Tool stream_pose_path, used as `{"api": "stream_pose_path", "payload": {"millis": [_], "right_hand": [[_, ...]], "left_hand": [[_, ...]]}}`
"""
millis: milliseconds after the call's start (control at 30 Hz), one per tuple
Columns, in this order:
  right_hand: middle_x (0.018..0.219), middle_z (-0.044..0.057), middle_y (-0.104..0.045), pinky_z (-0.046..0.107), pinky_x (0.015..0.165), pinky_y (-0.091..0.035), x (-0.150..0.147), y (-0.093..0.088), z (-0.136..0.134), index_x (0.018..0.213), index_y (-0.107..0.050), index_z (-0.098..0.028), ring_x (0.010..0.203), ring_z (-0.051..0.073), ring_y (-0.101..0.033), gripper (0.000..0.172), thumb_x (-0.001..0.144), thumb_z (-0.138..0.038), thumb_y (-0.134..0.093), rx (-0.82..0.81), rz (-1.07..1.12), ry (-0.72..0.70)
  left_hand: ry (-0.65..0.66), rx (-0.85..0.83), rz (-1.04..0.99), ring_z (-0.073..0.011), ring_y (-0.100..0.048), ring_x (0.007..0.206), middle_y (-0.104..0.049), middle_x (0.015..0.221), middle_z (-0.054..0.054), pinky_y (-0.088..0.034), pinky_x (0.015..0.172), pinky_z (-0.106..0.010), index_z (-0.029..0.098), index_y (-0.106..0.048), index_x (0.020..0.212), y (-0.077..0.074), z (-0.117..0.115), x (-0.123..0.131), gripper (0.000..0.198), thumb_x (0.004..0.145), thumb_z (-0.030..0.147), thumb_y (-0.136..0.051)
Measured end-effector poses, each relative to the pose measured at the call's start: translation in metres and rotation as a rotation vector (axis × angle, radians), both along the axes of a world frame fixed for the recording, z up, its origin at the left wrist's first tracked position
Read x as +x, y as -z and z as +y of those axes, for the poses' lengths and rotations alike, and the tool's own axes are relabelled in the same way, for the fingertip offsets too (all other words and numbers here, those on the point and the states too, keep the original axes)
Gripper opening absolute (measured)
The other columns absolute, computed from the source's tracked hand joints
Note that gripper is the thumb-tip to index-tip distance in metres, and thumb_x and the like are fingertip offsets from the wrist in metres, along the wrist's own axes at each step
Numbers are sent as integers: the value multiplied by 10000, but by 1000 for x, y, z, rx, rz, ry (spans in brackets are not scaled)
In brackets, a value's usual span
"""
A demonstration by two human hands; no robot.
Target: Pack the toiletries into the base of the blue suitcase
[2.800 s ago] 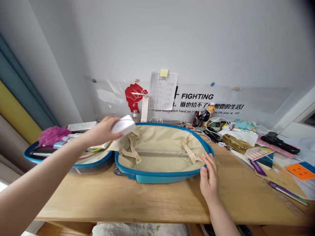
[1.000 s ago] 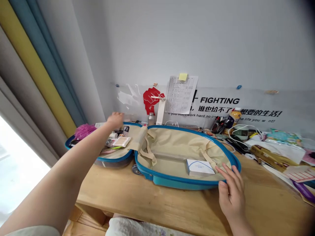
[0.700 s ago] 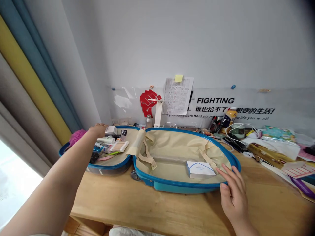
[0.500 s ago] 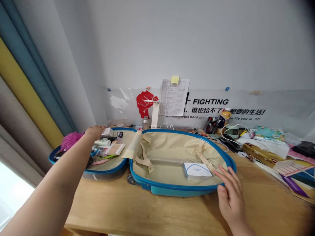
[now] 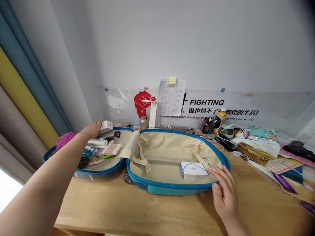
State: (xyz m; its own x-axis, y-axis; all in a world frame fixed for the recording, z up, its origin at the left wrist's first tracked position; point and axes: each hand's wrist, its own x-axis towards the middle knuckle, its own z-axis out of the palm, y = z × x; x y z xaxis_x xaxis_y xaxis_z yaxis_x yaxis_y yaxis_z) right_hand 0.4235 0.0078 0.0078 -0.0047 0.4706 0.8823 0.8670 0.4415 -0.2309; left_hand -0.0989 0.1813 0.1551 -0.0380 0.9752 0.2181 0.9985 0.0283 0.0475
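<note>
An open suitcase [image 5: 169,189] with a blue rim and beige lining lies across the desk. My left hand [image 5: 92,129] grips a small white box [image 5: 106,126] above the far edge of the left half. Below it lie a white tube [image 5: 97,142], a pack of cotton swabs [image 5: 112,149], a pink mesh bath puff [image 5: 65,140] and other small items. My right hand [image 5: 225,191] has its fingers spread at the suitcase's near right rim, holding nothing. Close to those fingertips, a white and blue box [image 5: 194,170] rests in the right half beside a beige strap [image 5: 203,162].
Along the wall stand a silver-capped bottle [image 5: 143,122], a white desk lamp [image 5: 153,114] and a yellow-labelled bottle [image 5: 220,118]. Papers, pens, cables and a gold case [image 5: 254,153] crowd the wooden desk [image 5: 118,206] on the right. Curtains [image 5: 27,108] hang at the left.
My left hand has lifted the small white box a little from among the items in the left half. My right hand stays by the rim; the whole view has shifted slightly.
</note>
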Motion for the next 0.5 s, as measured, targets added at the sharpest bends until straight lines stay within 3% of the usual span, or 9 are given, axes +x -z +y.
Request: {"api": "stream_pose_path", "payload": {"millis": [133, 233, 333, 400, 500], "right_hand": [[1267, 119, -599, 550, 1024, -389, -1, 0, 0, 1175, -596, -210, 1332, 321, -413, 347, 936, -318, -368, -4, 7, 7], [1254, 119, -606, 557, 1029, -382, -2, 1, 0, 1163, -606, -211, 1331, 321, -412, 342, 935, -321, -375, 1, 22, 1], [1247, 122, -609, 564, 1030, -379, -2, 0, 0, 1161, -609, -207, 1327, 324, -416, 343, 936, -319, -376, 0, 27, -2], [1250, 121, -607, 561, 1028, -381, -2, 0, 0, 1165, -607, -207, 1327, 324, -417, 347, 937, -318, -371, -2, 20, 1], [1263, 119, -601, 552, 1024, -388, -3, -2, -1, 1169, -605, -209, 1327, 322, -416, 342, 937, -307, -374, -4, 15, -2]], "left_hand": [[85, -23, 113, -303, -535, 1141, -518, 1284, -177, -398, 970, -393, 71, -356, 1367, -26, -4, 23, 538, 897, 330, -384], [236, 54, 187, -311, -536, 1119, -519, 1291, -149, -416, 952, -427, 123, -330, 1412, -51, -15, 61, 610, 889, 427, -408], [461, 129, -1, -267, -563, 1074, -556, 1256, -110, -443, 928, -372, 168, -379, 1392, -68, -30, 111, 668, 813, 467, -526], [691, 77, -201, -232, -574, 1059, -573, 1248, -95, -457, 907, -329, 183, -398, 1373, -70, -40, 147, 671, 786, 457, -570], [951, -68, -392, -212, -574, 1050, -571, 1256, -107, -485, 828, -296, 182, -394, 1363, -57, -51, 194, 661, 785, 434, -591]]}}
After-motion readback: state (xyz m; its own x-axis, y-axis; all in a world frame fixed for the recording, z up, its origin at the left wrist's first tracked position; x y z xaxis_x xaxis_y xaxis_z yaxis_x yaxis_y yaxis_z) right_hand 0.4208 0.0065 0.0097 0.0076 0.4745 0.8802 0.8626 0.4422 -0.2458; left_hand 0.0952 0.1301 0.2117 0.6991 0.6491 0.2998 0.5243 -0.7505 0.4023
